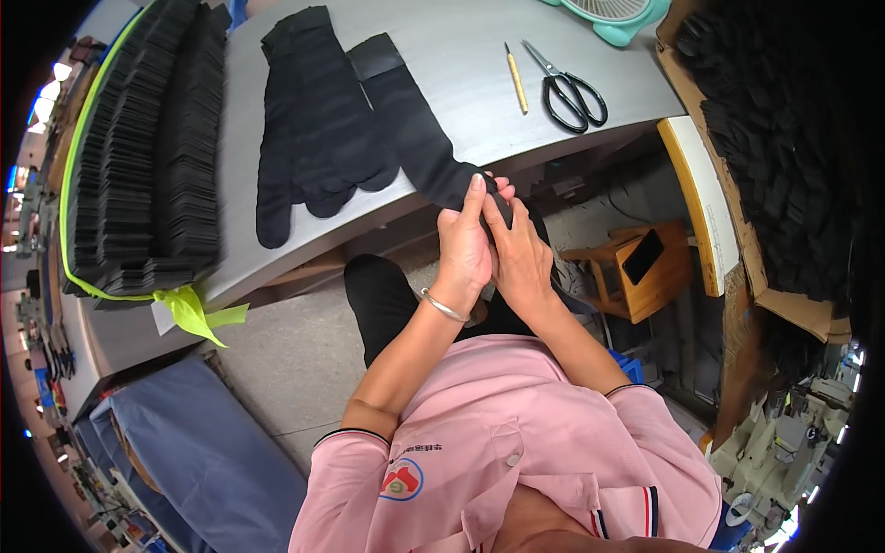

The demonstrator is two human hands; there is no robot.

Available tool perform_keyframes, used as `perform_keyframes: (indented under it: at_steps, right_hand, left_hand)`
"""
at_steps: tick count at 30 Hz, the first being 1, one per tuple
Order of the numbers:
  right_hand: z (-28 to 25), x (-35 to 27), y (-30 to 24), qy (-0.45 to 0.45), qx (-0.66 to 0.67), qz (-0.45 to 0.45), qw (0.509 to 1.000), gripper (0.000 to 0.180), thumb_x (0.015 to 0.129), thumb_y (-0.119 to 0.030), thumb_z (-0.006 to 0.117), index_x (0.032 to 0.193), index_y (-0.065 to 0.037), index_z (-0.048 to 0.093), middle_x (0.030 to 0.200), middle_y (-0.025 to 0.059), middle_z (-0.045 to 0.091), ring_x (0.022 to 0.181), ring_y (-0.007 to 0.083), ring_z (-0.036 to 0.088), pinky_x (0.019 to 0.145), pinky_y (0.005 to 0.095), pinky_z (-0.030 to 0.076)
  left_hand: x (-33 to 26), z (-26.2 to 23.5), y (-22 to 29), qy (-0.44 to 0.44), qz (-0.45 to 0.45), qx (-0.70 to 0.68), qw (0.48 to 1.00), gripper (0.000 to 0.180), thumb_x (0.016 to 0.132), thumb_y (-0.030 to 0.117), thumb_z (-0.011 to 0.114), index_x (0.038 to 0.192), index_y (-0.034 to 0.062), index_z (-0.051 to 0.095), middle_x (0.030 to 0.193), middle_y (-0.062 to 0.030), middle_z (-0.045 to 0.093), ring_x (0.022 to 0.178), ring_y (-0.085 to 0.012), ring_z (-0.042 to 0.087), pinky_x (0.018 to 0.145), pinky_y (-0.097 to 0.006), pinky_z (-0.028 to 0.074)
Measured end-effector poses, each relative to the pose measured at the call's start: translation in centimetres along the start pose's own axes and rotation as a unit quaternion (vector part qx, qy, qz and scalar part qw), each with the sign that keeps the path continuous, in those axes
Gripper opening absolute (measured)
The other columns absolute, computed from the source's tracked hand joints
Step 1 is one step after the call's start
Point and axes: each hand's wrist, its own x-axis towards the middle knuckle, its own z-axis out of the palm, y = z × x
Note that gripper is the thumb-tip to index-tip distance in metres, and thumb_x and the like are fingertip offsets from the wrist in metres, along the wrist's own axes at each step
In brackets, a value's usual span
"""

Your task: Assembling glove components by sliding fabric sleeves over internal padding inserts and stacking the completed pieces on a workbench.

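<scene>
Both hands meet over the table's front edge at the lower end of a long black fabric strip [415, 124]. My left hand [466, 241], a silver bracelet on its wrist, presses the strip's end with its thumb, fingers closed. My right hand [524, 247] pinches the same end from the other side; its fingertips partly hide the fabric. The strip's upper part lies flat on the grey table [452, 64], with a darker panel at its far end. Beside it on the left lie several more black fabric strips [318, 111], overlapping, their rounded ends toward me.
Black-handled scissors [564, 92] and a yellow-handled pointed tool [516, 81] lie to the right. A turquoise fan [619, 20] stands beyond. Bundled black pieces [138, 157] with a neon-green band fill the left; a cardboard box [797, 313] of black pieces, the right. A phone [643, 256] rests on a wooden stool [668, 286].
</scene>
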Motion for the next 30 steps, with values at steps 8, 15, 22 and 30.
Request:
perform_keyframes:
  at_steps: [8,15,22,30]
  right_hand:
    - [-1.8,1.7,0.2,-0.146,0.131,0.047,0.979,0.059,0.08,-0.002,0.061,0.136,-0.014,0.049,0.115,0.0266,0.054,0.091,0.0457,0.063,0.069,0.0521,0.054]
    - [-3.7,0.4,-0.4,-0.202,0.083,0.057,0.974,0.069,0.077,0.002,0.06,0.141,-0.018,0.044,0.114,0.0243,0.056,0.091,0.0453,0.063,0.07,0.0527,0.053]
    - [-2.1,2.2,0.1,-0.176,0.14,0.058,0.973,0.036,0.083,-0.012,0.062,0.119,-0.01,0.055,0.098,0.03,0.062,0.083,0.0477,0.063,0.067,0.0546,0.051]
    - [-2.0,1.2,-0.4,0.02,0.003,-0.023,1.0,0.054,0.083,-0.003,0.062,0.133,-0.02,0.053,0.123,0.0261,0.052,0.085,0.0366,0.065,0.066,0.0437,0.055]
  left_hand:
    - [0.2,-1.3,1.4,-0.115,-0.055,0.112,0.986,0.033,0.096,0.026,0.067,0.109,-0.0046,0.066,0.107,-0.015,0.07,0.105,-0.0231,0.066,0.099,-0.036,0.049]
    - [-0.5,-0.3,2.1,-0.062,-0.014,0.067,0.996,0.036,0.096,0.032,0.067,0.107,-0.0018,0.063,0.097,-0.0095,0.068,0.09,-0.0187,0.066,0.084,-0.033,0.054]
    - [-0.5,-1.3,0.6,-0.086,-0.058,0.049,0.993,0.034,0.099,0.034,0.062,0.105,0.0,0.063,0.099,-0.0119,0.068,0.096,-0.0209,0.066,0.091,-0.036,0.053]
    - [3.0,0.3,2.4,-0.049,-0.041,0.023,0.998,0.044,0.099,0.039,0.061,0.103,-0.0048,0.061,0.095,-0.0141,0.067,0.09,-0.0223,0.067,0.084,-0.037,0.057]
